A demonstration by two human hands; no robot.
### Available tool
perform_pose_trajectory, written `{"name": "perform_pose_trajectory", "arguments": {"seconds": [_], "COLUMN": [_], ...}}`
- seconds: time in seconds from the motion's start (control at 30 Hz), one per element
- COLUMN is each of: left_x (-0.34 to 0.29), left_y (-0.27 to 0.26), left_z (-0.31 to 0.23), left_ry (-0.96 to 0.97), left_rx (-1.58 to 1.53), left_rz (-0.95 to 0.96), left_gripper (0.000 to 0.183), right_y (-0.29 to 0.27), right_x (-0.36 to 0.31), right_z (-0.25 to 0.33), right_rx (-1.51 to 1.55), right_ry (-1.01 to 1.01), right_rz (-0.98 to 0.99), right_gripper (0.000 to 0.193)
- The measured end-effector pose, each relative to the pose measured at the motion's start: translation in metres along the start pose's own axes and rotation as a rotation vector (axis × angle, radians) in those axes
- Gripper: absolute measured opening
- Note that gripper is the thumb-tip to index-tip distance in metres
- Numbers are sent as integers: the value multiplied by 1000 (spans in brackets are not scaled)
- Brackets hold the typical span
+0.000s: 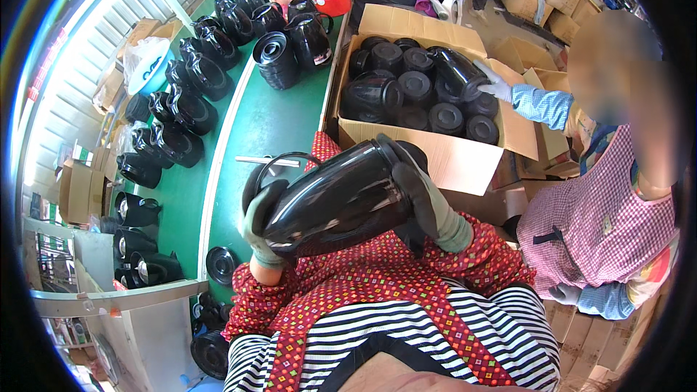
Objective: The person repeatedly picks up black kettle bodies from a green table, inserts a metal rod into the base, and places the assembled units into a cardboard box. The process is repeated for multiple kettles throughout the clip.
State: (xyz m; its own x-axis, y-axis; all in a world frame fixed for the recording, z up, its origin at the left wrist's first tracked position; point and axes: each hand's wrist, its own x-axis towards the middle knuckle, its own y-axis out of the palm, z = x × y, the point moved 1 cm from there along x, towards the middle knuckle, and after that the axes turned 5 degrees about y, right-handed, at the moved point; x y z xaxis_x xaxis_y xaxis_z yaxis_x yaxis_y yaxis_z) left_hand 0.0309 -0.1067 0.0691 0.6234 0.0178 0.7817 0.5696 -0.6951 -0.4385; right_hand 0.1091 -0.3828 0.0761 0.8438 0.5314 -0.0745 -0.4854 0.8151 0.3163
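A glossy black jug body [337, 199] is held sideways in front of my chest. My left hand [260, 219], in a pale glove with dark fingers, is closed round its left end, next to a thin black loop that looks like its handle. At the other end, my right hand [421, 192] in a similar glove grips the jug with its fingers wrapped over the top. Just beyond the jug, a thin metal rod [267, 162] lies on the green work surface [250, 127]. The jug's underside is hidden from me.
Several black jugs [192, 105] line the table's left side. A stack of round black parts [276, 62] stands farther back. At the right, a cardboard box [428, 156] holds many dark jugs; a co-worker's gloved hand [496, 83] touches one [461, 72]. A red container [332, 6] sits far back.
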Motion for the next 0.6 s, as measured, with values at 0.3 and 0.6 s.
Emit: {"name": "perform_pose_trajectory", "arguments": {"seconds": [0.3,0.6], "left_x": [-2,47], "left_y": [-6,2], "left_z": [24,9], "left_ry": [-475,117], "left_rx": [-426,71], "left_rz": [115,211], "left_gripper": [63,41], "right_y": [-44,-36], "right_x": [24,70], "right_z": [31,-19], "right_rx": [-367,399], "right_ry": [-228,447], "right_rz": [268,176], "right_gripper": [72,82]}}
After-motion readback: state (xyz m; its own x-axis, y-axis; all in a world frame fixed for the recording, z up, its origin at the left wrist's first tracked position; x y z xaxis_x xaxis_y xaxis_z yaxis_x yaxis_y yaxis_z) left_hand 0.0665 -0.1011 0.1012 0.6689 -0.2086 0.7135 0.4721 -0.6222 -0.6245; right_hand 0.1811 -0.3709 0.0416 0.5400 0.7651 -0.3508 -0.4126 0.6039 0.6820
